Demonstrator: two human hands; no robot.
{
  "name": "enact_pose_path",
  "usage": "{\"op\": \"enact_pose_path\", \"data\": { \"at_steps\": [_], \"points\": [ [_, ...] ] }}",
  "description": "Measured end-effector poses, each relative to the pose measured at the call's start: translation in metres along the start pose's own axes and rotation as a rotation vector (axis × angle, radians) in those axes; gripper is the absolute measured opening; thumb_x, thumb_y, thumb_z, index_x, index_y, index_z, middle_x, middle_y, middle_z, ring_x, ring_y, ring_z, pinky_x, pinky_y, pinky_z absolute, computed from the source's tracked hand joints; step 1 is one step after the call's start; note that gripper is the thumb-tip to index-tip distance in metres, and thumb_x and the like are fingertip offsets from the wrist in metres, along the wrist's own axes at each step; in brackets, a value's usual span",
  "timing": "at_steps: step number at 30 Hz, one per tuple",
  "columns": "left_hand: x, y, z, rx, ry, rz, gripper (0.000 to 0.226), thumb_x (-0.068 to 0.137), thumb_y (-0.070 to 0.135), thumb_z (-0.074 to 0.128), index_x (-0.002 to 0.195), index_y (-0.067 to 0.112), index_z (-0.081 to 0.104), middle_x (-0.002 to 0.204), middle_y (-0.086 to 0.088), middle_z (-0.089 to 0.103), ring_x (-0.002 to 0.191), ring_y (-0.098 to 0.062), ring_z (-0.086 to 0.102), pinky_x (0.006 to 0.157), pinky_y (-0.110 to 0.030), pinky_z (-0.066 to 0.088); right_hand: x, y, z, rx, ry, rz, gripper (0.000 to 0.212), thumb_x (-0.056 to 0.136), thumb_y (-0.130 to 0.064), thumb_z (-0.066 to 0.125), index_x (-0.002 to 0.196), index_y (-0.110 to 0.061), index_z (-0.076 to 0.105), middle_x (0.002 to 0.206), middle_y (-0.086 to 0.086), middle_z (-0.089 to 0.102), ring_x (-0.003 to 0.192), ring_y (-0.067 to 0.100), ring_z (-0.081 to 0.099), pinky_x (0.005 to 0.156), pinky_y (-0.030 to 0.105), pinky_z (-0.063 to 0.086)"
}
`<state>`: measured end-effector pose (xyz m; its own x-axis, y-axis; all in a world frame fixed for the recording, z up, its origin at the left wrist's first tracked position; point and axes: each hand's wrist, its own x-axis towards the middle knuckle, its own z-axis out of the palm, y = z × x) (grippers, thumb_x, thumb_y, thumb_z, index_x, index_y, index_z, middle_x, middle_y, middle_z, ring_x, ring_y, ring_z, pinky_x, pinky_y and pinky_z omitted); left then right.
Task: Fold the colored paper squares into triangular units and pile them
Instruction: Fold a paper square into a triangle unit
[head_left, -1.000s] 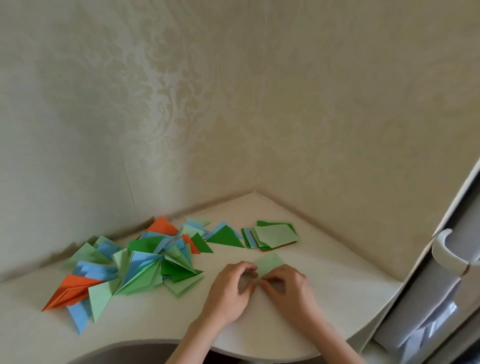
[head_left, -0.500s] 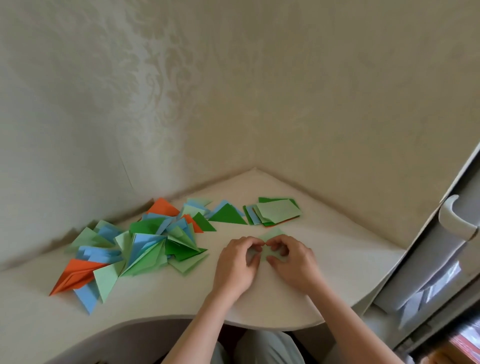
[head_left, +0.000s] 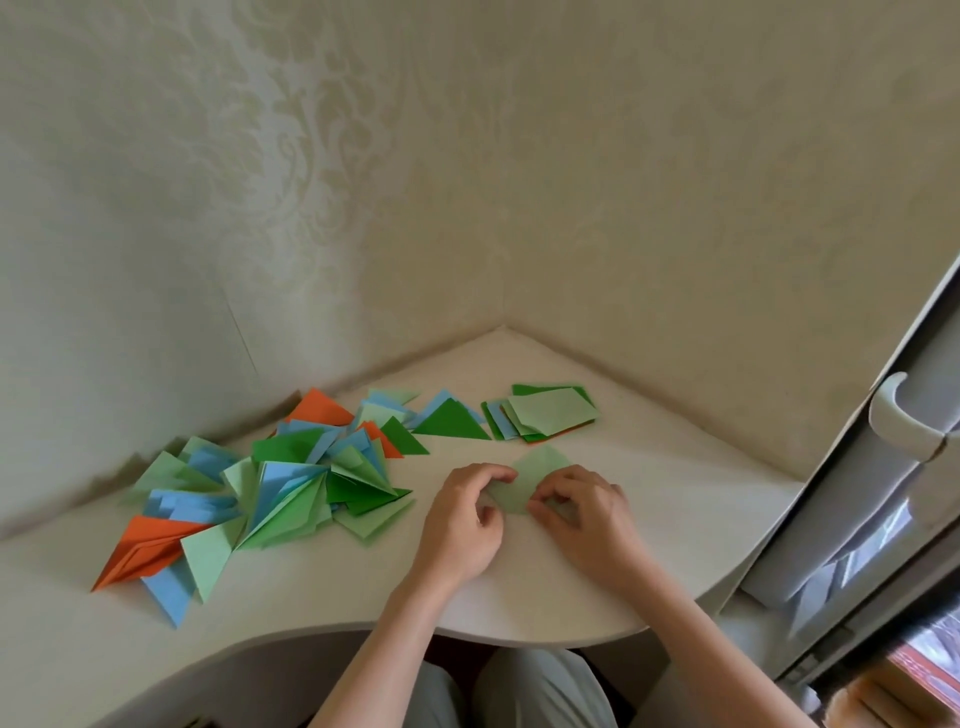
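A light green paper square (head_left: 527, 480) lies on the white corner desk (head_left: 649, 519) between my hands, partly folded, its far tip pointing away from me. My left hand (head_left: 462, 525) pinches its left edge with curled fingers. My right hand (head_left: 582, 512) pinches its right side, and most of the paper's near part is hidden under my fingers. A pile of folded triangular units (head_left: 270, 486) in green, blue and orange spreads across the desk to the left. A small stack of unfolded squares (head_left: 545, 413) sits just beyond my hands.
Two patterned walls (head_left: 467, 182) meet in a corner behind the desk. A window frame with a white handle (head_left: 904, 421) rises at the right. The desk's curved front edge (head_left: 519, 636) runs above my knees.
The view has tilted down a little, so my forearms and knees show more. My hands stay on the light green paper, and more of its far tip shows between them now.
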<state>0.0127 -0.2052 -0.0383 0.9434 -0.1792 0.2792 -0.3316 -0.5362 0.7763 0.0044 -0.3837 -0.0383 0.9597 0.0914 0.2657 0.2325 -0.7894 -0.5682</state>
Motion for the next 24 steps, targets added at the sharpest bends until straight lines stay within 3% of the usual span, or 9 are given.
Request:
{"op": "enact_pose_path", "data": {
  "at_steps": [5, 9, 15, 19, 24],
  "points": [
    [-0.002, 0.000, 0.000, 0.068, 0.097, 0.061, 0.035, 0.084, 0.000, 0.060, 0.108, 0.025, 0.066, 0.105, 0.015, 0.061, 0.106, -0.002, 0.051, 0.093, -0.009, 0.037, 0.005, -0.005, -0.006, 0.063, 0.035, -0.131, 0.004, 0.090, -0.022, 0.062, 0.090, -0.019, 0.065, 0.095, -0.010, 0.061, 0.092, 0.015, 0.058, 0.084, 0.041, 0.046],
    [-0.002, 0.002, 0.000, 0.094, 0.144, 0.066, 0.022, 0.083, 0.001, 0.063, 0.094, 0.019, 0.070, 0.093, 0.011, 0.064, 0.096, -0.010, 0.056, 0.087, -0.021, 0.045, 0.013, -0.007, -0.015, 0.096, 0.024, -0.200, 0.003, 0.089, -0.018, 0.064, 0.088, -0.015, 0.066, 0.089, -0.007, 0.062, 0.083, 0.014, 0.059, 0.077, 0.043, 0.050],
    [-0.002, 0.002, 0.001, 0.094, 0.139, 0.056, 0.015, 0.084, 0.006, 0.067, 0.087, 0.020, 0.073, 0.088, 0.011, 0.066, 0.094, -0.010, 0.056, 0.083, -0.016, 0.042, 0.005, 0.002, -0.016, 0.146, 0.027, -0.125, 0.008, 0.083, -0.027, 0.070, 0.089, -0.026, 0.067, 0.090, -0.017, 0.066, 0.085, -0.001, 0.061, 0.080, 0.018, 0.048],
    [-0.003, 0.004, 0.000, -0.003, 0.098, -0.002, 0.016, 0.082, 0.018, 0.072, 0.090, 0.033, 0.070, 0.093, 0.010, 0.064, 0.089, -0.002, 0.059, 0.082, -0.018, 0.046, -0.002, 0.005, -0.018, 0.086, -0.036, -0.206, 0.020, 0.082, -0.036, 0.072, 0.091, -0.019, 0.073, 0.102, -0.012, 0.065, 0.091, -0.002, 0.060, 0.088, 0.011, 0.043],
    [-0.003, 0.005, 0.000, -0.008, 0.118, -0.021, 0.020, 0.078, 0.028, 0.077, 0.091, 0.038, 0.065, 0.087, 0.011, 0.062, 0.084, 0.002, 0.057, 0.075, -0.011, 0.043, 0.001, 0.003, -0.014, 0.025, -0.003, -0.187, 0.020, 0.085, -0.034, 0.069, 0.084, -0.014, 0.072, 0.103, -0.006, 0.065, 0.095, 0.011, 0.061, 0.088, 0.036, 0.048]
  ]
}}
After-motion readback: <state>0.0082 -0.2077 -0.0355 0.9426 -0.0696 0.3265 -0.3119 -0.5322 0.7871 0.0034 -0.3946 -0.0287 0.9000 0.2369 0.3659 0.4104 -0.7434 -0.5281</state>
